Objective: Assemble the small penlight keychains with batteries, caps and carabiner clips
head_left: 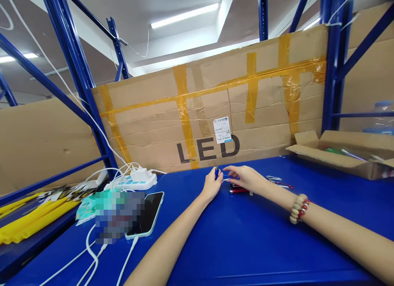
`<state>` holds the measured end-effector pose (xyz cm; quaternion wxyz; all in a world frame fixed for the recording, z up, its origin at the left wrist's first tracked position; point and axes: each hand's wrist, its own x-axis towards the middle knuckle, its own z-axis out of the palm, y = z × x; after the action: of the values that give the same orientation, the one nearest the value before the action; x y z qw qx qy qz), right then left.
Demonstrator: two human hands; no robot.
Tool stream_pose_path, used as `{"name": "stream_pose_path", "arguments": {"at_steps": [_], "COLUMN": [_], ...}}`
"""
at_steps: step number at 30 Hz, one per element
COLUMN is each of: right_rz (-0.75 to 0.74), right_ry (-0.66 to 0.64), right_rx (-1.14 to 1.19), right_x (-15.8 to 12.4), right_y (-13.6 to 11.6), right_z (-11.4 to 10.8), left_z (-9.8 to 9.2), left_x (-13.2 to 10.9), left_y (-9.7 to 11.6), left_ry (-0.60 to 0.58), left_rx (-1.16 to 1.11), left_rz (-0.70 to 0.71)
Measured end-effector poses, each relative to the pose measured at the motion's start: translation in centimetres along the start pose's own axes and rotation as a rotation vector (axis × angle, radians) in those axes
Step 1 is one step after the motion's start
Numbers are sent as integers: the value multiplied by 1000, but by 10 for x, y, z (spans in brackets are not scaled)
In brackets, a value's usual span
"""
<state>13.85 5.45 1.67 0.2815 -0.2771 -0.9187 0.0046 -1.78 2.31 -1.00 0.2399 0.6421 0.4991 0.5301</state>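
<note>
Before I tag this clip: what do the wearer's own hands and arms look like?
Left hand: no glove, nothing on the wrist. Right hand: no glove; beaded bracelet near the wrist, round pale beige beads beside red ones. No sleeves visible.

Right wrist [285, 198]: beige, red bead bracelet [297, 209].

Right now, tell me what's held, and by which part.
The left hand grips a blue object below its exposed upper end; any hold by the right hand is unclear.
</note>
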Motion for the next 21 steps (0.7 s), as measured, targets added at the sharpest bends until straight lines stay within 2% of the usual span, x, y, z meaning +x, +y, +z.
{"name": "stream_pose_path", "arguments": {"at_steps": [5, 10, 21], "right_rz": [-149, -216, -191], "right_ry": [-147, -181, -58], "right_rx": [-133, -97, -18], "right_x": [-4, -8, -8], "right_y": [2, 6, 2], "right_z": [1, 3, 5], "left_z": [-1, -1, -3], "left_x": [-1, -2, -1], "left_y": [-2, -2, 7], "left_ry": [-66, -96, -83], "left_rx": [53, -5, -34], "left_rz": [45, 29, 57]}}
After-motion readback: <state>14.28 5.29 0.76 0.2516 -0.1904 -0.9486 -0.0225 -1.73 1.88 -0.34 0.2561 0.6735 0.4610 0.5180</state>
